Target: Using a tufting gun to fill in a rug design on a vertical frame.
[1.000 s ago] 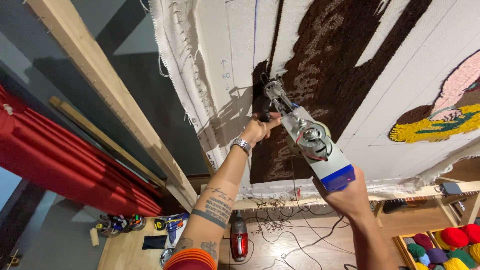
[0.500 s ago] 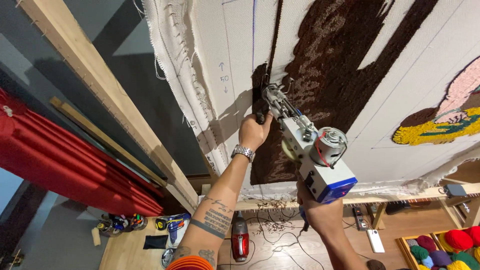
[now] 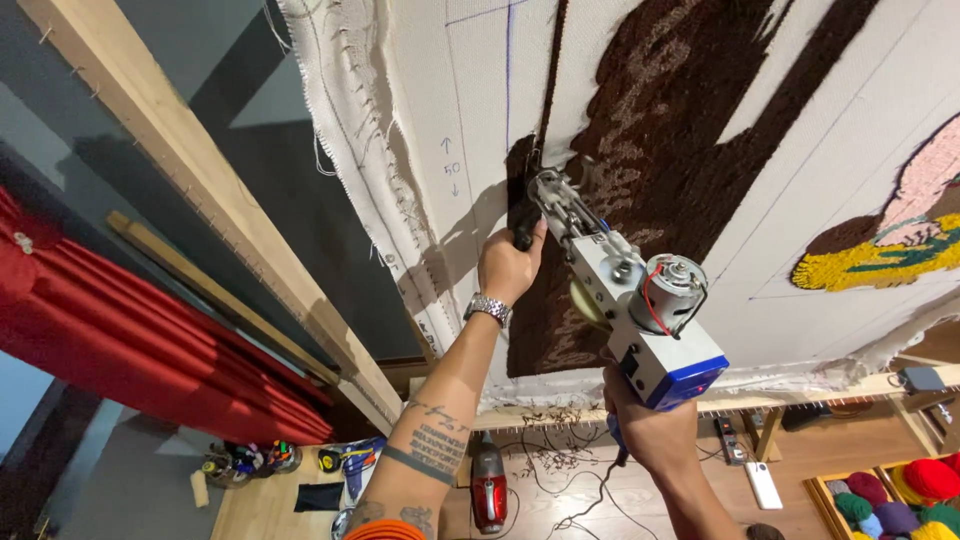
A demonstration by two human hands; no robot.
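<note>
- Tufting gun (image 3: 620, 300) is sitting between both hands, its needle end pressing into the stretched backing cloth (image 3: 470, 110) at the lower tip of a narrow brown pile strip (image 3: 550, 70).
- Left hand (image 3: 508, 265) is wrapping its fingers tightly around the black front handle just behind the needle; the thumb is lying along the grip.
- Right hand (image 3: 650, 435) is closing around the rear grip under the blue base, fingers curled shut on it; how they are lying on the trigger side is hidden by the gun body.
- Gun's long axis is running from lower right up to upper left, nose toward the cloth; the left hand is the nearer one to the needle.
- Needle tip itself is hard to make out against the dark brown tufted area (image 3: 680, 130).
- Power cord (image 3: 590, 500) is dropping below the right hand toward the floor.
- Wooden frame beam (image 3: 200, 200) is slanting at left; yarn balls (image 3: 900, 490) are cut off at the lower right corner.
</note>
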